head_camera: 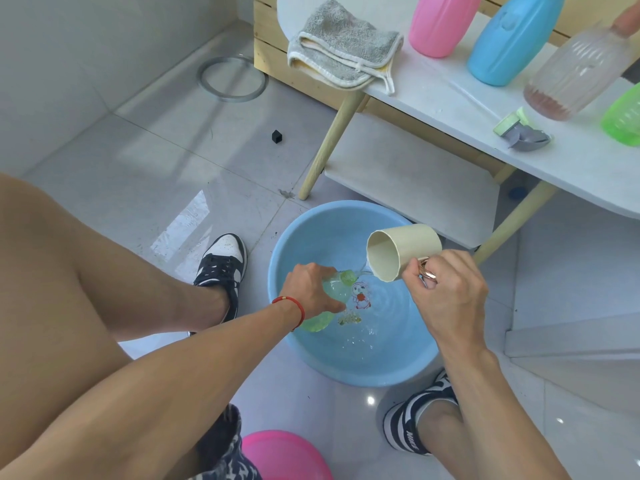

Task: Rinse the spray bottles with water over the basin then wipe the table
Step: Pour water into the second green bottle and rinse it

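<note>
Left hand (311, 289), red cord at the wrist, fingers wrapped around a clear green spray bottle (329, 303) held tilted over the blue basin (287, 244) on the tiled floor. Right hand (446, 292), fingers curled through the handle of a beige cup (398, 251), tipped with its mouth toward the bottle's open neck; a thin stream of water falls from it. On the white table (571, 157) behind, left to right: grey cloth (343, 46), pink bottle (440, 22), blue bottle (509, 43), clear ribbed bottle (578, 74), detached spray head (523, 131), second green bottle (623, 119).
</note>
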`<state>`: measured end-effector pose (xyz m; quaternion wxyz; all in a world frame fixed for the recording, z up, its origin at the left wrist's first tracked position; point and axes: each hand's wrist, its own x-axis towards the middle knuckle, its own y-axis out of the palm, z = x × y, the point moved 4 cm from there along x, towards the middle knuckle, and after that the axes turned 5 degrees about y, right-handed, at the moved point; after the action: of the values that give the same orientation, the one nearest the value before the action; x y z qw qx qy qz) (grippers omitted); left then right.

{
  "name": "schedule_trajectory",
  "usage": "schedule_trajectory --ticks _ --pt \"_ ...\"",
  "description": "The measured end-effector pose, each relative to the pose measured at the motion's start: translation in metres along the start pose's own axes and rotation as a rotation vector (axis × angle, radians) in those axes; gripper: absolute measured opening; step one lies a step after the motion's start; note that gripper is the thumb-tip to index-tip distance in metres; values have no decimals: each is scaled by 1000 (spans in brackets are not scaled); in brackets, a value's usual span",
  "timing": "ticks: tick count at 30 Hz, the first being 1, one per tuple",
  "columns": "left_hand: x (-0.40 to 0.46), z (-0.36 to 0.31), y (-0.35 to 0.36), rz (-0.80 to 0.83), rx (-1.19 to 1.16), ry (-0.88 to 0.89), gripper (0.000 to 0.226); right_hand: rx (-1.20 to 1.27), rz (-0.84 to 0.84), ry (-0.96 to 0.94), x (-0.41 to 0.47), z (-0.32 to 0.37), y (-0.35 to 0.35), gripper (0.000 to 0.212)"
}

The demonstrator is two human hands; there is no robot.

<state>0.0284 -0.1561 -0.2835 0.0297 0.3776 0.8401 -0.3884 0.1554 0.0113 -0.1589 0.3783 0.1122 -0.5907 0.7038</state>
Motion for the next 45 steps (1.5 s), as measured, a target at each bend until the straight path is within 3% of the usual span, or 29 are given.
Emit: schedule_trajectory --ticks 22,29,31,34,36,37,39,42,45 --pt "1 1 5 32 21 -7 80 -84 -47 -296 0 13 -4 33" --pt "3 3 8 36 18 -4 81 -53 -19 -291 -5 11 3 33" --pt "2 4 7 33 3 -5 79 -10 93 -112 -5 -2 12 39" --pt "2 8 6 19 -50 -23 70 50 446 381 -15 -40 34 53" --pt "2 13 5 10 -109 -55 68 97 636 676 -35 -63 48 48" --pt "3 17 5 8 -148 -81 67 93 697 735 -44 -69 55 44" --pt "3 24 4 0 -226 -140 59 -18 762 692 -59 -73 68 41" --pt "1 28 2 -32 -324 -163 34 -306 755 467 -84 -74 91 50" --pt "-2 29 0 -57 -386 -149 30 -527 980 413 -124 -80 122 35"
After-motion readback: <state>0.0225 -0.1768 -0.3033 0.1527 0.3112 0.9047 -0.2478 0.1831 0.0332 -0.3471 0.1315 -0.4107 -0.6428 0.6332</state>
